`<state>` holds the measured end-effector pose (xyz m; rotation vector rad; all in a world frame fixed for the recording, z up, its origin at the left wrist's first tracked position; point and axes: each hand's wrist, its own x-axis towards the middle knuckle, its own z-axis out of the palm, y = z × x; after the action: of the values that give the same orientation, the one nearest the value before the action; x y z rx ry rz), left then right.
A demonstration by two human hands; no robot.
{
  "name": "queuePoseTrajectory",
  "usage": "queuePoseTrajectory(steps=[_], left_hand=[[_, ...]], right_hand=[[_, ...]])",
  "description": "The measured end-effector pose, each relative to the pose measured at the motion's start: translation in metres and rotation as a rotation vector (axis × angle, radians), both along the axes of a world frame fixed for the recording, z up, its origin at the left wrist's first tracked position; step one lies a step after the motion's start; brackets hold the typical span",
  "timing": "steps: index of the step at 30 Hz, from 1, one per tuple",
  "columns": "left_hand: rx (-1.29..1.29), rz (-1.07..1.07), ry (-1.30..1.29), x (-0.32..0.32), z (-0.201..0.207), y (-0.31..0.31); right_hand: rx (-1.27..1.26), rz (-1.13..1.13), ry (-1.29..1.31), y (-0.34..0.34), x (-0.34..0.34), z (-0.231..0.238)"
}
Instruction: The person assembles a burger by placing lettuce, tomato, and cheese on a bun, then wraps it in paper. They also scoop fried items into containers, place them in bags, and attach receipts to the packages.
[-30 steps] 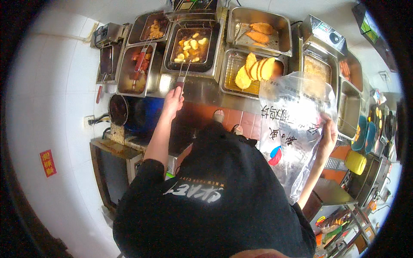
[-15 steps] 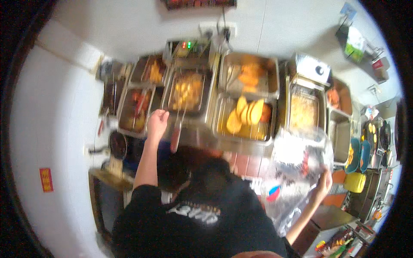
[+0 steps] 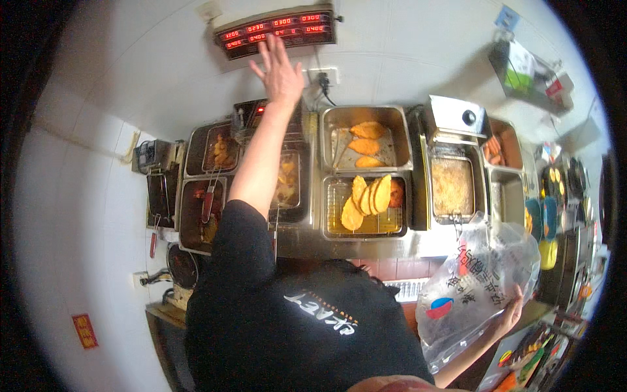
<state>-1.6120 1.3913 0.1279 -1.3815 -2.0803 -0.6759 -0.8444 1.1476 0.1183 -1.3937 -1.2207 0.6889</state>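
Raised over the fryers, my left hand point(image 3: 282, 78) has its fingers spread and its tips at the lower edge of a wall-mounted timer panel point(image 3: 318, 36) with lit red digits. Whether the fingertips touch it I cannot tell. My right hand point(image 3: 509, 315) grips the edge of a large clear printed plastic bag point(image 3: 480, 281) that hangs at the front right. Below my left arm is a fryer with a basket point(image 3: 287, 179) of frying pieces, partly hidden by the arm. To its right stands a wire-racked tray point(image 3: 332, 225) with several golden fried cutlets point(image 3: 367, 199).
Behind the racked tray, a deep steel pan point(image 3: 339, 124) holds three golden cutlets. Further right, a fryer point(image 3: 450, 186) bubbles pale, foamy oil, with a silver control box point(image 3: 455, 117) behind. A red-handled basket point(image 3: 208, 206) rests at left. A loaded wall shelf point(image 3: 532, 78) juts out upper right.
My left hand has gone from beside the fryer basket's handle up to the timer panel, its fingers spreading. The bag in my right hand has shifted a little down and right.
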Motion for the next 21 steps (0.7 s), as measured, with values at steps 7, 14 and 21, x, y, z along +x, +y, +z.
queuePoseTrajectory(steps=[7,14,21], left_hand=[[-0.33,0.281,0.592,-0.021,-0.002,-0.003],[-0.228,0.215,0.336,-0.078,-0.014,0.007],[-0.257,0.111,0.289,0.031,0.0,-0.067]], right_hand=[[-0.09,-0.3,-0.135,-0.029,0.064,-0.024],[-0.083,-0.644,0.42,-0.019,0.17,-0.135],[0.046,-0.713,1.033,0.1,0.29,-0.329]])
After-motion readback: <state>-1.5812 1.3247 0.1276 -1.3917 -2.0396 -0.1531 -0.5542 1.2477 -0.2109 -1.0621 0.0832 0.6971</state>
